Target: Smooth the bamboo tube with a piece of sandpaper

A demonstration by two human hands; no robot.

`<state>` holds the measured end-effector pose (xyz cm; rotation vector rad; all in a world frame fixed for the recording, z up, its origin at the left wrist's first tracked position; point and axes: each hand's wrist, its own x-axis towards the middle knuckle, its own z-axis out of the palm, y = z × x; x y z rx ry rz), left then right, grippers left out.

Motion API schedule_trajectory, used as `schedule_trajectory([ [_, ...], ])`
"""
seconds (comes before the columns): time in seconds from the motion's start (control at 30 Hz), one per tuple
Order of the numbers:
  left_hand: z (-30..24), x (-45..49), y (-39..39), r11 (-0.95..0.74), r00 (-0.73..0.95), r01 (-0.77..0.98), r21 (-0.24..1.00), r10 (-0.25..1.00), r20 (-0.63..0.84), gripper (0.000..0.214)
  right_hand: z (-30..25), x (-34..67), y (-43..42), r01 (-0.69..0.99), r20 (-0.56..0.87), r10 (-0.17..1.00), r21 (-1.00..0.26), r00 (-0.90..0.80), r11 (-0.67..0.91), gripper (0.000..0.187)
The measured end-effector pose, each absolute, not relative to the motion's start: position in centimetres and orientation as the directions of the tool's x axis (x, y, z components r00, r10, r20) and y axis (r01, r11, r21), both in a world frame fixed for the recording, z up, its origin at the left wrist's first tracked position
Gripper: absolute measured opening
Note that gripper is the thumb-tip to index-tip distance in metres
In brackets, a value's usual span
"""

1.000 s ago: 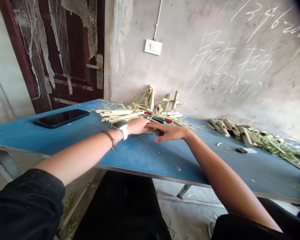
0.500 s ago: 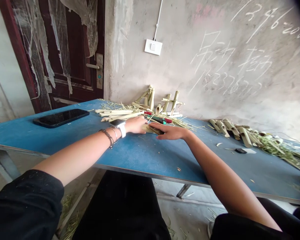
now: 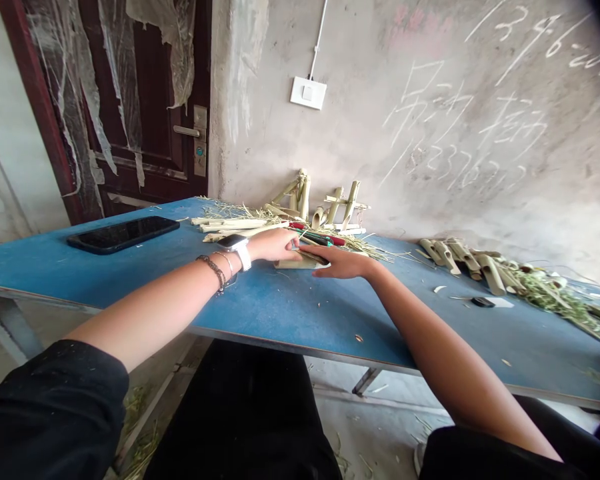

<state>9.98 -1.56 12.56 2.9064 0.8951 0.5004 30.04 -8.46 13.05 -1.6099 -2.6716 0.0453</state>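
Both my hands meet at the middle of the blue table [image 3: 290, 313], over a short pale bamboo piece [image 3: 293, 265] lying flat. My left hand [image 3: 274, 245], with a watch and bracelets on its wrist, curls over the piece's left end. My right hand [image 3: 341, 262] lies with fingers stretched flat along its top, pointing left. Just behind the fingers lie tools with red and green handles [image 3: 323, 238]. Part of the piece is hidden under my fingers.
A black phone [image 3: 123, 235] lies at the table's left. Long bamboo strips [image 3: 230, 225] and a small bamboo frame [image 3: 330, 203] stand by the wall. Cut bamboo tubes [image 3: 463, 257] and green shavings [image 3: 555, 290] fill the right side, with a small black object [image 3: 481, 301] nearby.
Both hands have slid slightly away from me toward the tools. The bamboo piece under them now shows more clearly below my fingers.
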Motion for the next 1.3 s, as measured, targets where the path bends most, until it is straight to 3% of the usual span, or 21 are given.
schedule_trajectory([
  [0.1, 12.9, 9.8, -1.8, -0.825, 0.765, 0.543, 0.155, 0.562, 0.315, 0.027, 12.7, 31.0, -8.0, 0.979, 0.031, 0.982, 0.089, -0.189, 0.185, 0.057],
  [0.2, 13.0, 9.9, -2.2, -0.843, 0.782, 0.523, 0.123, 0.532, 0.325, 0.03, 12.4, 31.6, -7.9, 0.988, 0.049, 0.994, 0.123, -0.099, 0.092, 0.055],
  [0.3, 13.1, 10.1, -2.5, -0.871, 0.821, 0.483, 0.087, 0.485, 0.301, 0.038, 12.8, 31.0, -8.3, 0.972, 0.004, 0.977, 0.101, -0.214, 0.213, 0.062],
  [0.43, 13.3, 10.0, -2.1, -0.872, 0.831, 0.484, 0.07, 0.483, 0.274, 0.03, 13.7, 30.8, -8.7, 0.855, -0.055, 0.854, -0.075, -0.518, 0.514, 0.07],
  [0.63, 13.0, 10.0, -1.8, -0.842, 0.806, 0.537, 0.051, 0.53, 0.265, 0.023, 12.9, 31.9, -8.2, 0.971, 0.006, 0.976, 0.106, -0.216, 0.215, 0.065],
  [0.7, 12.9, 10.1, -2.0, -0.84, 0.814, 0.542, 0.036, 0.535, 0.226, 0.032, 12.7, 31.2, -8.3, 0.952, 0.001, 0.956, 0.085, -0.294, 0.293, 0.064],
  [0.8, 12.9, 10.3, -2.2, -0.839, 0.823, 0.543, 0.02, 0.537, 0.186, 0.043, 12.7, 29.5, -8.6, 0.847, 0.005, 0.847, -0.009, -0.532, 0.532, 0.07],
  [0.87, 13.0, 10.3, -2.3, -0.835, 0.821, 0.549, 0.022, 0.544, 0.171, 0.046, 12.7, 29.0, -8.6, 0.836, 0.007, 0.836, -0.024, -0.549, 0.549, 0.075],
  [1.0, 13.3, 10.0, -2.3, -0.815, 0.806, 0.579, 0.035, 0.578, 0.125, 0.05, 12.3, 30.3, -8.0, 0.966, 0.016, 0.968, 0.065, -0.25, 0.249, 0.073],
  [1.1, 13.2, 9.9, -2.7, -0.798, 0.787, 0.602, 0.01, 0.596, 0.159, 0.038, 12.0, 31.3, -7.7, 0.982, 0.042, 0.983, 0.077, -0.178, 0.174, 0.072],
  [1.3, 12.4, 10.4, -2.6, -0.773, 0.754, 0.632, -0.046, 0.601, 0.265, 0.027, 12.0, 28.5, -8.5, 0.898, 0.023, 0.897, 0.027, -0.441, 0.44, 0.083],
])
